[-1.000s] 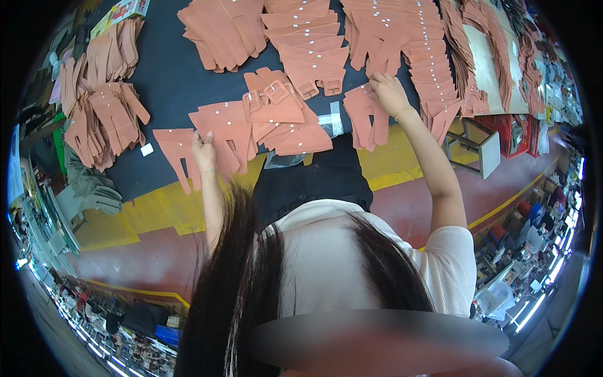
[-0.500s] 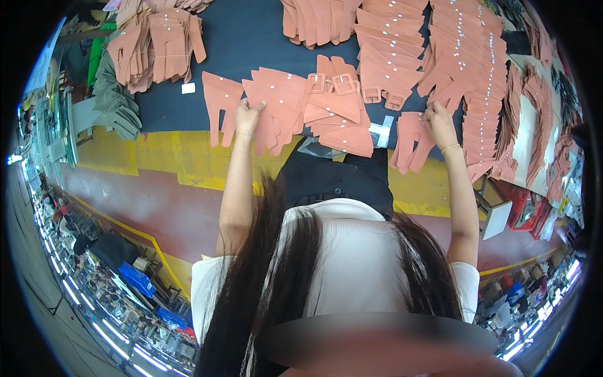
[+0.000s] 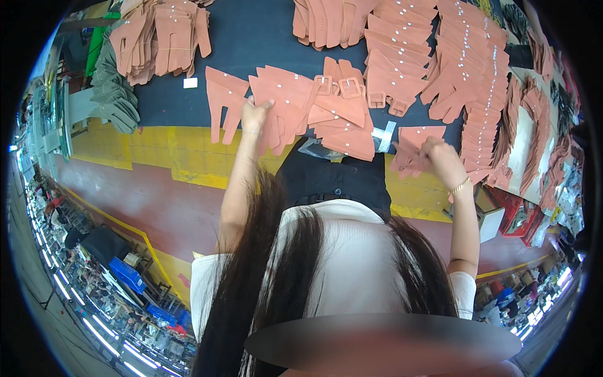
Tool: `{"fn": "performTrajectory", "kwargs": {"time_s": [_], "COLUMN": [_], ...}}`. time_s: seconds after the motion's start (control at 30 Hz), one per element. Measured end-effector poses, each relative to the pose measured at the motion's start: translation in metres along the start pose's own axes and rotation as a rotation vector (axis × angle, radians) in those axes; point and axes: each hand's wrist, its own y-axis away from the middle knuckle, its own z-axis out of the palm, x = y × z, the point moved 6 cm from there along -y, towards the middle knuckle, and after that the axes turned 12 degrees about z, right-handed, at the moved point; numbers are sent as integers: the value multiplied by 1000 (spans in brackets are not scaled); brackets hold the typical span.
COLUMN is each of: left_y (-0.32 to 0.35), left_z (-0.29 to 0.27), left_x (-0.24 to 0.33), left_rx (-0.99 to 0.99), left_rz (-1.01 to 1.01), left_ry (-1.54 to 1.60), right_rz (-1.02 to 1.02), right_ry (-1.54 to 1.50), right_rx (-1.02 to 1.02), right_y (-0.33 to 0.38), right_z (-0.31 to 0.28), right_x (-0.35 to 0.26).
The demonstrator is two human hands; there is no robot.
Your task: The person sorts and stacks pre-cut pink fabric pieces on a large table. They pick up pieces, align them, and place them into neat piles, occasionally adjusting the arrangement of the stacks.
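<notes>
My left hand (image 3: 254, 118) is at the near table edge, its thumb on top of a fanned stack of salmon-pink leather-like cut pieces (image 3: 286, 94), gripping their left side. Left of it lies a separate slotted cut piece (image 3: 221, 94). My right hand (image 3: 443, 162) is closed on another salmon-pink cut piece (image 3: 411, 147) that overhangs the table edge; the fingertips are partly hidden. Between my hands lies a pile of straps with covered buckles (image 3: 349, 87) over flat pieces (image 3: 339, 141). White marks dot many pieces.
The dark table (image 3: 245, 38) carries long overlapping rows of salmon pieces (image 3: 468, 69) on the right. Tied bundles (image 3: 173, 41) lie at the far left, beside grey-green pieces (image 3: 116, 97). A white tag (image 3: 190, 83) and clear tape (image 3: 384, 135) lie nearer. Red crates (image 3: 518, 213) stand lower right.
My right hand has moved down and slightly right, and the cut piece in it has bent and shifted. The left hand has moved slightly right along the fanned stack.
</notes>
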Motion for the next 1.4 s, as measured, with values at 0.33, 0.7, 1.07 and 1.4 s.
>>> {"fn": "performTrajectory", "kwargs": {"time_s": [0.33, 0.7, 1.07, 1.4], "left_y": [28, 63, -33, -43], "left_z": [-54, -159, -122, 13], "left_x": [42, 103, 75, 46], "left_rx": [-48, 69, 259, 121], "left_rz": [209, 111, 424, 420], "left_ry": [85, 55, -1280, -910], "right_rz": [-634, -272, -219, -601], "right_ry": [-503, -254, -243, -330], "right_rx": [-55, 210, 441, -70], "right_y": [-24, -254, -227, -75], "right_z": [-54, 68, 58, 2], "right_x": [-190, -219, -216, -232]}}
